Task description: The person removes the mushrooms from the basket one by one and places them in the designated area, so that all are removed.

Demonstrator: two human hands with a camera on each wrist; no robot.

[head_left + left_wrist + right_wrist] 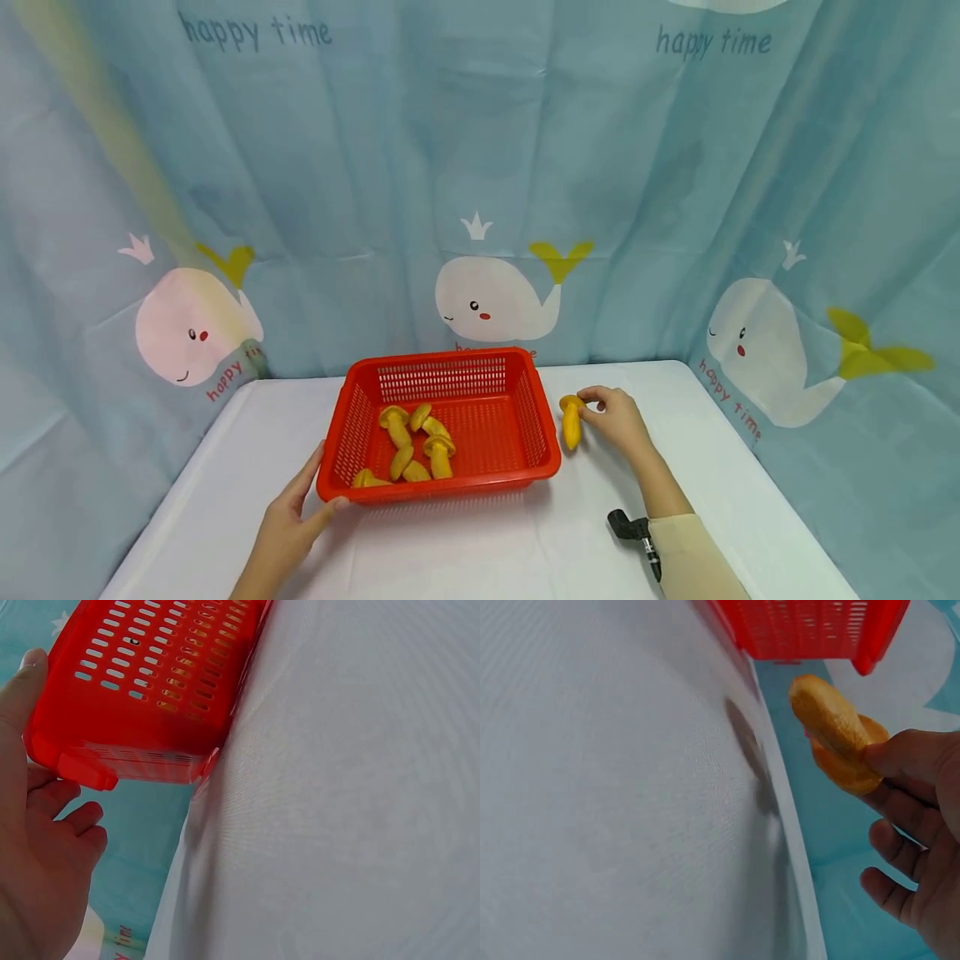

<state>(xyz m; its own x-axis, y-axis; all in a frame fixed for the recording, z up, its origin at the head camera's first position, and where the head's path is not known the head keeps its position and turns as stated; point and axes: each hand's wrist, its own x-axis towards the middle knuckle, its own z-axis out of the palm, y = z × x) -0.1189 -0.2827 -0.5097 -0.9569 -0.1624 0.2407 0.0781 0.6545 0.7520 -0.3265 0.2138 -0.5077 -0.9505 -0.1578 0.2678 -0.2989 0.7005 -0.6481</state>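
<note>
In the head view my right hand pinches a yellow mushroom by its cap, just right of the basket. Its stem points toward the front; the right wrist view shows this mushroom between thumb and fingers, above the table with a shadow below. My left hand grips the front left corner of a red plastic basket, thumb at the front rim and fingers along the left side. From the left wrist, the fingers curl at the basket's rim. Several similar mushrooms lie in the basket's left half.
A white cloth covers the table. Behind it and at both sides hangs a blue curtain printed with whales. The basket stands near the table's back edge. A black device sits by the right sleeve.
</note>
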